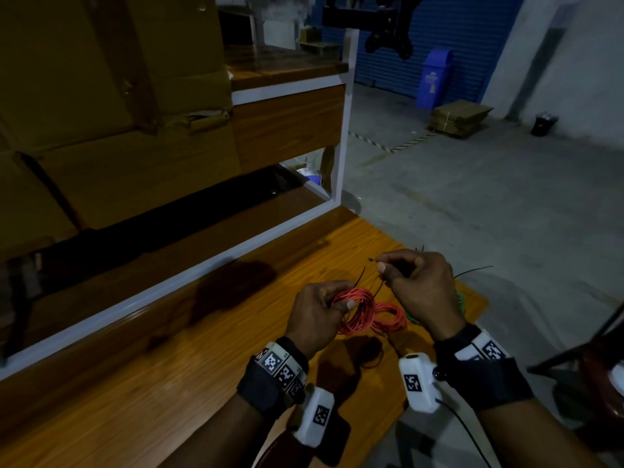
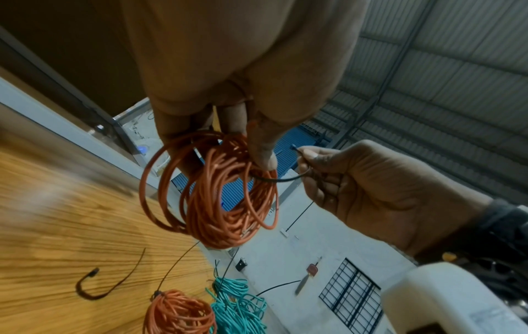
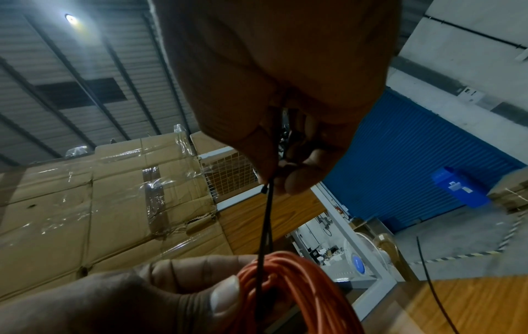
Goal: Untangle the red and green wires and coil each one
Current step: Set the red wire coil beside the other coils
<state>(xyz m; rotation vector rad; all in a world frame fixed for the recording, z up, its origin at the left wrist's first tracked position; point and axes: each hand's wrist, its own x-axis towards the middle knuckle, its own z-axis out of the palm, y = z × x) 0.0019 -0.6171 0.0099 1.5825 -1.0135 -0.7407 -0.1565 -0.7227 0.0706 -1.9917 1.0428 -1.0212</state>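
The red wire coil (image 1: 357,310) is in the lower middle of the head view, held up over the wooden counter (image 1: 189,332). The left hand (image 1: 317,315) has its grip curled round the coil. The right hand (image 1: 417,285) pinches a thin black tie (image 2: 281,179) looped through it. Another red coil (image 2: 178,313) and the green wire (image 2: 238,307) lie on the counter, at the bottom of the left wrist view.

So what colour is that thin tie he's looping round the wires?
Black. The tie shows best in the right wrist view.
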